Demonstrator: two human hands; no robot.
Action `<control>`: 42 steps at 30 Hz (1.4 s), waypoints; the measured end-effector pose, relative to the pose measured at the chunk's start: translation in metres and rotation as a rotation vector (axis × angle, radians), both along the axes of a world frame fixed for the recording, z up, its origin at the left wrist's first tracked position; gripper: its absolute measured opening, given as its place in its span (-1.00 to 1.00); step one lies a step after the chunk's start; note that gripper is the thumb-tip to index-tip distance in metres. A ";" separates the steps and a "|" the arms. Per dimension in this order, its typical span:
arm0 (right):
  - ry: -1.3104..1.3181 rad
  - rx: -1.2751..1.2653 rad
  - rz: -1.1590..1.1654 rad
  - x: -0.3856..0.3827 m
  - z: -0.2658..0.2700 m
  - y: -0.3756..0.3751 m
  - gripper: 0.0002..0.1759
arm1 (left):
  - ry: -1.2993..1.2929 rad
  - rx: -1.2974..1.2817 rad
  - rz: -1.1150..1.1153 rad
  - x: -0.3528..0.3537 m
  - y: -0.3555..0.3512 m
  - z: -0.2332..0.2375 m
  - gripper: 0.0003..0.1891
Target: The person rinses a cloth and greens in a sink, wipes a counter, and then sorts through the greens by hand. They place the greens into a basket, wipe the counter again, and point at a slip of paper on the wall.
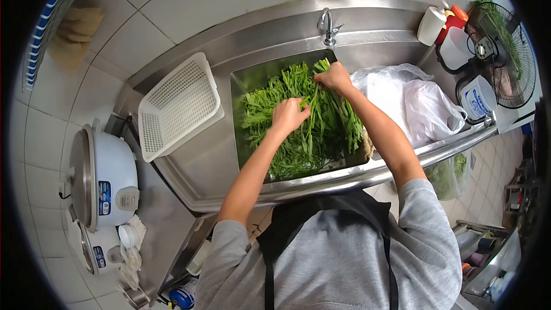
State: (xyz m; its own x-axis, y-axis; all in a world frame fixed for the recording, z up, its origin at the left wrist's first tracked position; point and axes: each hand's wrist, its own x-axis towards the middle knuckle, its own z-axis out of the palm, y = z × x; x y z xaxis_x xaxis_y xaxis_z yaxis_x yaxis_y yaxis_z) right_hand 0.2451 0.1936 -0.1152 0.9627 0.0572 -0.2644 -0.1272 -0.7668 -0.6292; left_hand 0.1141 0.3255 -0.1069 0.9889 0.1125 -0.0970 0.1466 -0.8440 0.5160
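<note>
A large heap of leafy greens (287, 149) fills much of the metal sink basin (244, 155). My left hand (290, 116) is over the middle of the heap, fingers closed round green stems. Farther back and to the right, my right hand (334, 77) is pinched on a bunch of the same greens, whose stem ends stick up beside the fingers. Some pale roots or stem ends (367, 143) show at the basin's right edge. The fingertips of both hands are partly hidden by leaves.
A white perforated basket (179, 106) rests left of the basin. The faucet (328, 26) stands behind. White plastic bags (430, 109), a white bucket (477, 99) and a fan (505, 57) are to the right. Rice cookers (117, 172) stand at left.
</note>
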 end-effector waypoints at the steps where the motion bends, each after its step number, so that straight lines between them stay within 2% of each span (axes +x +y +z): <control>1: -0.094 -0.015 -0.019 0.001 -0.003 0.001 -0.65 | 0.001 0.002 -0.004 0.004 0.006 -0.006 -0.62; 4: -0.039 -0.021 0.004 0.003 -0.004 0.001 -0.62 | 0.175 -0.373 -0.044 0.008 0.017 -0.014 -0.69; 5: -0.039 -0.021 0.003 0.003 -0.003 0.000 -0.62 | 0.175 -0.373 -0.045 0.010 0.019 -0.014 -0.69; 7: 0.101 -0.059 0.056 0.000 0.009 -0.002 -0.41 | 0.243 -0.467 -0.083 0.012 0.021 -0.012 -0.70; 10: 0.170 -0.027 0.131 -0.003 0.020 -0.003 -0.40 | 0.251 -0.510 -0.089 0.014 0.021 -0.006 -0.72; 12: 0.111 -0.038 0.123 -0.009 0.022 0.000 -0.41 | 0.256 -0.531 -0.093 0.014 0.020 -0.008 -0.72; 14: 0.041 -0.022 0.110 -0.013 0.024 0.001 -0.43 | 0.165 -0.567 0.104 0.013 0.018 -0.018 -0.74; 15: 0.043 -0.019 0.110 -0.013 0.022 -0.001 -0.43 | 0.167 -0.564 0.105 0.011 0.021 -0.023 -0.74; 17: -0.124 0.052 0.036 -0.011 0.017 -0.009 -0.53 | 0.155 -0.697 0.375 -0.001 0.032 -0.034 -0.76; 18: -0.045 0.153 0.076 -0.007 0.017 -0.017 -0.62 | 0.212 -0.651 0.344 -0.012 0.035 -0.040 -0.78; 19: -0.045 0.154 0.070 -0.006 0.020 -0.021 -0.62 | 0.219 -0.575 0.193 -0.021 0.037 -0.051 -0.79; 21: -0.002 0.125 0.094 -0.005 0.023 -0.030 -0.66 | 0.290 -0.554 -0.191 -0.046 0.041 -0.070 -0.69; 22: 0.027 0.102 0.085 -0.002 0.020 -0.031 -0.63 | 0.171 -0.372 -0.291 -0.051 0.043 -0.075 -0.59; 23: 0.030 0.101 0.081 0.000 0.017 -0.031 -0.63 | 0.175 -0.373 -0.294 -0.047 0.043 -0.080 -0.59; 25: 0.028 0.072 0.031 -0.003 0.016 -0.028 -0.60 | 0.208 -0.231 0.048 -0.033 0.028 -0.038 -0.56; 27: 0.032 0.048 0.025 -0.003 0.011 -0.022 -0.59 | 0.204 -0.236 0.055 -0.033 0.011 -0.008 -0.55; 28: 0.029 0.026 0.017 -0.002 0.010 -0.020 -0.58 | 0.190 -0.223 -0.028 -0.034 0.006 -0.004 -0.55; 29: 0.030 0.026 0.019 -0.001 0.009 -0.020 -0.58 | 0.175 -0.208 -0.112 -0.034 0.002 -0.002 -0.55; 33: 0.185 0.144 0.045 0.001 0.005 -0.017 -0.55 | 0.178 -0.056 -0.109 -0.032 -0.001 -0.015 -0.59; 34: 0.229 0.170 0.035 0.004 0.003 -0.018 -0.53 | 0.257 -0.170 -0.111 -0.031 -0.002 -0.011 -0.61; 35: 0.228 0.169 0.032 0.006 0.000 -0.019 -0.53 | 0.257 -0.170 -0.114 -0.028 0.000 -0.018 -0.61; 37: 0.124 0.014 -0.027 0.007 0.001 -0.018 -0.51 | 0.198 -0.533 -0.129 -0.023 0.002 -0.025 -0.64; 39: 0.120 0.000 -0.031 0.010 -0.002 -0.019 -0.49 | 0.208 -0.552 -0.103 -0.017 0.004 -0.027 -0.65; 41: 0.115 -0.017 -0.032 0.015 -0.005 -0.019 -0.47 | 0.403 -0.842 -0.075 -0.013 0.006 -0.022 -0.68; 42: 0.132 -0.015 -0.071 0.019 -0.009 -0.020 -0.46 | 0.425 -0.904 -0.078 -0.013 0.005 -0.019 -0.67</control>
